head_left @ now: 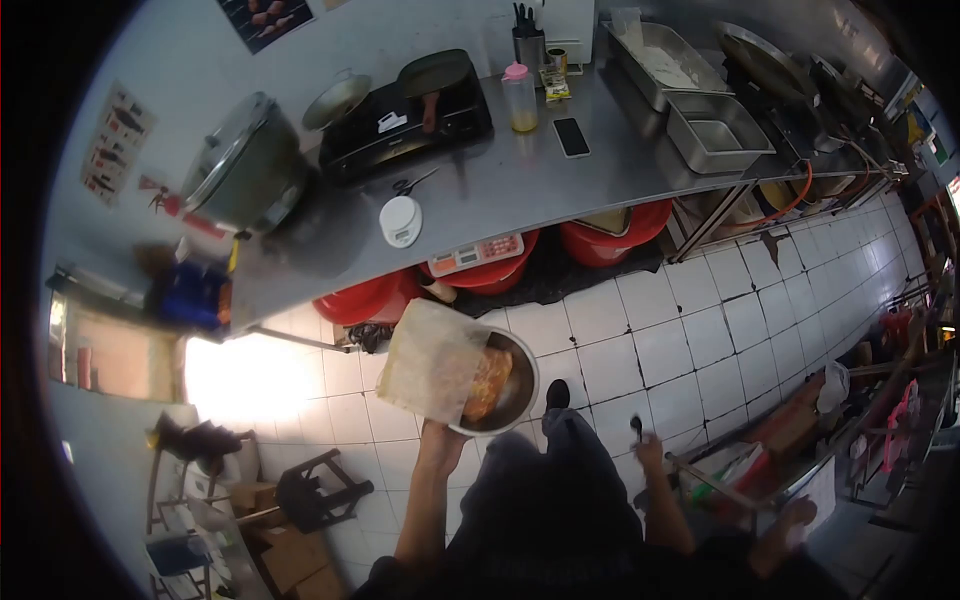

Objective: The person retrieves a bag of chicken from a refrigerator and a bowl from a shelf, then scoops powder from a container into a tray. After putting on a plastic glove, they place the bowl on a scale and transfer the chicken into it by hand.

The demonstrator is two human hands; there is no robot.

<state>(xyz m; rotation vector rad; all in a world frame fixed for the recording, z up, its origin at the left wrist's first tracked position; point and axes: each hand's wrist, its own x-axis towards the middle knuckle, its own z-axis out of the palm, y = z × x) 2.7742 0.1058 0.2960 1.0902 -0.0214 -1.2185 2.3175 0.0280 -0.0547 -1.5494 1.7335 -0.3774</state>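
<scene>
My left hand (440,446) holds a round metal bowl (522,390) from below at its near left edge. Orange-brown food (487,383) lies in the bowl, and a pale, translucent sheet (428,362) covers part of it and sticks out past the left rim. Down at my right side, my right hand (650,450) is closed around a small dark utensil (637,425), whose exact kind I cannot make out.
A steel counter (470,205) ahead carries a white scale (401,221), a griddle, a phone (572,138), a bottle and trays (716,130). Red tubs (615,235) stand beneath. A stool (322,490) is at left; at right another person's hand (797,515) holds paper.
</scene>
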